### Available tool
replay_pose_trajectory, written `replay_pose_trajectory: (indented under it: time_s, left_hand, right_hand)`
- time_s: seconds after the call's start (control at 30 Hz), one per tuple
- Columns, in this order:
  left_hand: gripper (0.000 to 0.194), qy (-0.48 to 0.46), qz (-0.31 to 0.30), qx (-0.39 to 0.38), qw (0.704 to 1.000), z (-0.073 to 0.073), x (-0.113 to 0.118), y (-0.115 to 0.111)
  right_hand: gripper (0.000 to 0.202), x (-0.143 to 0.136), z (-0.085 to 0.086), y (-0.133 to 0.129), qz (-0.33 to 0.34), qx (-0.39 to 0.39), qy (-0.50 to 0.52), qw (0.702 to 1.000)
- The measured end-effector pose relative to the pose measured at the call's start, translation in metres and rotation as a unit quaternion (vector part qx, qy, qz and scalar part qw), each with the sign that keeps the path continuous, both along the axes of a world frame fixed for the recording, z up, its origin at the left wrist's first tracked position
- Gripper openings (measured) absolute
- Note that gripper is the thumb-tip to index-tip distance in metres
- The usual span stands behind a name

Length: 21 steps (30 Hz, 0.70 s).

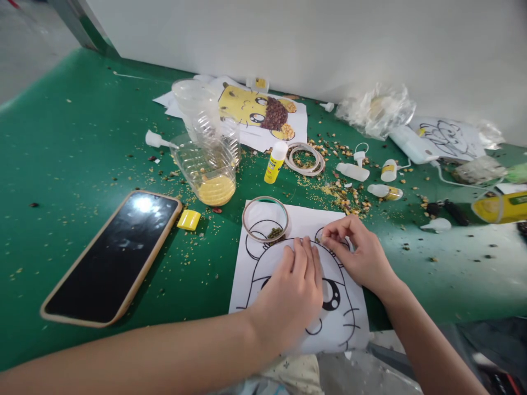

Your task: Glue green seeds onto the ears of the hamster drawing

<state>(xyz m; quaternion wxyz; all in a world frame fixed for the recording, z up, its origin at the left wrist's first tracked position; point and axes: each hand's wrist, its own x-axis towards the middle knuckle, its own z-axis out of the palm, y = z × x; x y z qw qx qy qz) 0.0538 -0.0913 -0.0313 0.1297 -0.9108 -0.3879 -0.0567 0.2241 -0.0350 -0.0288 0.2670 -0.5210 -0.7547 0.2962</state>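
Observation:
A white sheet with a black-outlined cartoon animal face [257, 282] lies at the table's near edge. My left hand [290, 293] rests flat on its middle, fingers extended and close together, covering part of the face. At the right ear of the drawing, my right hand [356, 252] has thumb and fingertips pinched together; what they hold, if anything, is too small to tell. A clear round ring [247, 226] sits over the left ear, with small green beans [275, 234] in its lower right part.
A phone [111, 258] lies at left beside a yellow cap [189, 220]. Beyond the sheet are a glue stick [275, 163], tape rings [290, 159], plastic cups [206, 159], glue bottles [354, 171], scattered grains and a partly covered hamster picture [247, 109]. A white wall [288, 38] bounds the back.

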Motion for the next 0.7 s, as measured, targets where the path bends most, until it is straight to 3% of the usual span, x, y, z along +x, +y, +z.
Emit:
replay_pose_trajectory:
  time_s: [0.33, 0.7]
  left_hand:
    - [0.046, -0.003, 0.002, 0.004, 1.000, 0.0000, -0.0005, 0.0014]
    - [0.046, -0.005, -0.001, 0.004, 1.000, 0.0013, -0.0007, 0.0001]
  right_hand:
    - [0.024, -0.0028, -0.0012, -0.0020, 0.021, 0.007, -0.031, 0.999]
    - [0.013, -0.0009, -0.0016, -0.0004, -0.008, 0.015, 0.004, 1.000]
